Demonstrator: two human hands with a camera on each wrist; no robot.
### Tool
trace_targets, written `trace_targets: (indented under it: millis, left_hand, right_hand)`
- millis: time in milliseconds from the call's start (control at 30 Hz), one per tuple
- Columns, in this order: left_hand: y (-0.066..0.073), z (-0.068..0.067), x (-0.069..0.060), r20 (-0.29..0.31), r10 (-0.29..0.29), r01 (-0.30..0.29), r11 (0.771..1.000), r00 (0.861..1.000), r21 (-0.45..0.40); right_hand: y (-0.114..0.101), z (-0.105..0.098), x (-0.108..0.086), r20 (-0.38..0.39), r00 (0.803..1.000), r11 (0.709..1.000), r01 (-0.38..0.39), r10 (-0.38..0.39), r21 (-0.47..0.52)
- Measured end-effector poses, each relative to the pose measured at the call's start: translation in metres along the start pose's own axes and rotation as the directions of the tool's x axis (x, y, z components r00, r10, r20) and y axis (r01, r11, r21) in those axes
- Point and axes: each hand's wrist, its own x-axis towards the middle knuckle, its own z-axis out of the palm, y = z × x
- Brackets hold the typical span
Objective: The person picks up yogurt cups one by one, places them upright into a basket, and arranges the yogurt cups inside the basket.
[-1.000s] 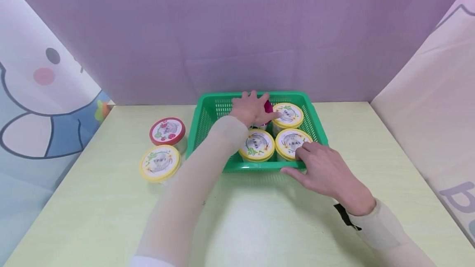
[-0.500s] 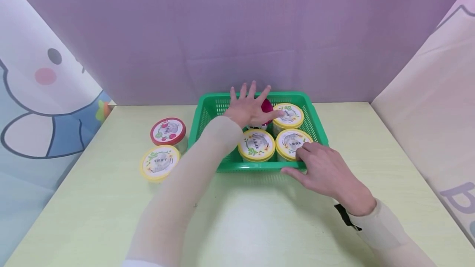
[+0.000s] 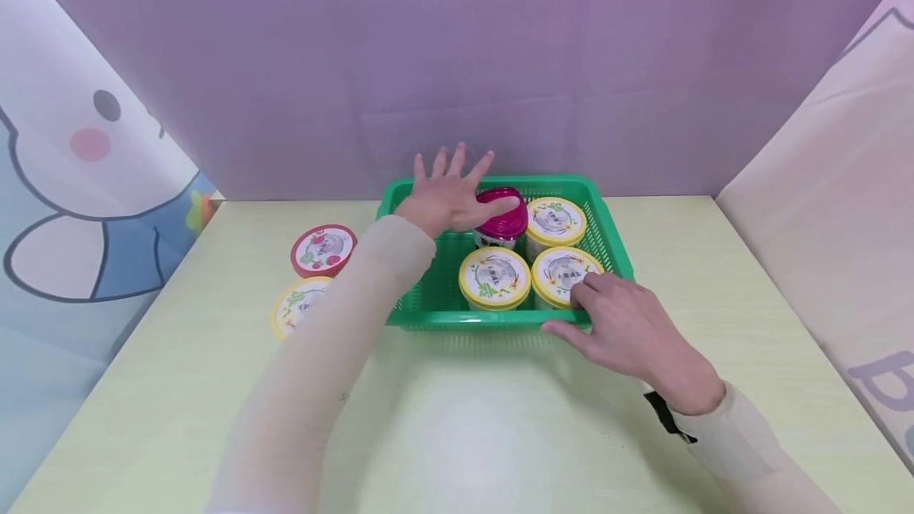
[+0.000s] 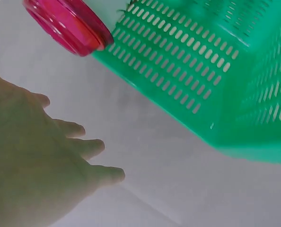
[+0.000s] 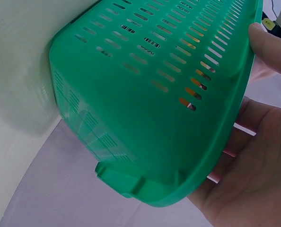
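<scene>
My left hand (image 3: 444, 198), fingers spread, hovers over the back left of the green plastic basket (image 3: 464, 320). It holds nothing; in the left wrist view it is apart from a cup with a magenta lid (image 4: 69, 26). My right hand (image 3: 631, 331) grips the basket's front rim near the right corner, thumb outside and fingers over the rim. Inside the basket stand the magenta-lidded cup (image 3: 505, 220) and three yellow-lidded tubs: one at the back right (image 3: 555, 219), a front-left tub (image 3: 495, 278) and a front-right tub (image 3: 560, 272) beside my right fingers.
Left of the basket, a red-lidded tub (image 3: 323, 251) and another yellow-lidded tub (image 3: 294, 304) stand on the pale table (image 3: 464, 427). My left forearm partly covers the yellow one. A purple cloth (image 3: 571, 62) hangs close behind the basket.
My left hand has moved left and back from the magenta-lidded cup, its fingers spreading, and the cup's lid has come into view. The right hand keeps its grip on the rim.
</scene>
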Motion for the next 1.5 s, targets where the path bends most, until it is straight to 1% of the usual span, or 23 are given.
trace_targets:
  millis: [167, 300, 433, 667, 800, 900, 1067, 1233, 1367, 1500]
  left_hand:
    - [-0.014, -0.004, -0.009, -0.002, -0.003, 0.003, 1.0, 1.0, 0.002]
    - [-0.029, -0.005, -0.017, 0.004, -0.014, 0.014, 1.0, 1.0, 0.027]
    - [-0.042, -0.007, -0.025, 0.007, -0.011, 0.011, 0.999, 1.0, 0.041]
    - [-0.063, -0.008, -0.034, 0.016, -0.016, 0.015, 0.999, 1.0, 0.05]
    - [-0.075, -0.006, -0.037, 0.006, -0.02, 0.02, 0.998, 1.0, 0.051]
    - [-0.085, -0.004, -0.041, -0.002, -0.026, 0.026, 0.997, 1.0, 0.069]
    - [-0.099, -0.002, -0.05, -0.004, -0.026, 0.026, 0.995, 1.0, 0.1]
    - [-0.114, -0.002, -0.06, -0.023, -0.016, 0.019, 0.993, 1.0, 0.116]
    - [-0.13, 0.0, -0.068, -0.037, -0.023, 0.027, 0.994, 0.999, 0.104]
    - [-0.145, 0.005, -0.072, -0.037, -0.056, 0.059, 0.996, 0.998, 0.072]
  right_hand:
    - [0.0, 0.0, 0.0, 0.005, 1.0, 1.0, -0.007, 0.007, 0.002]
    - [0.0, 0.001, 0.0, 0.008, 1.0, 1.0, -0.006, 0.006, 0.008]
    - [0.0, 0.003, 0.0, 0.008, 1.0, 1.0, -0.005, 0.005, 0.009]
    - [0.0, 0.002, -0.001, 0.006, 1.0, 1.0, -0.007, 0.007, 0.009]
    - [0.0, 0.001, -0.001, 0.004, 1.0, 1.0, -0.012, 0.012, 0.009]
    - [0.001, 0.0, -0.001, 0.001, 1.0, 1.0, -0.008, 0.008, 0.01]
    - [0.002, 0.0, -0.001, 0.005, 1.0, 1.0, -0.006, 0.006, 0.01]
    - [0.003, 0.0, -0.003, 0.004, 1.0, 1.0, -0.011, 0.011, 0.007]
    - [0.002, 0.001, -0.002, 0.001, 1.0, 1.0, -0.005, 0.005, 0.007]
    - [0.002, 0.001, -0.001, 0.003, 1.0, 1.0, 0.0, 0.0, 0.005]
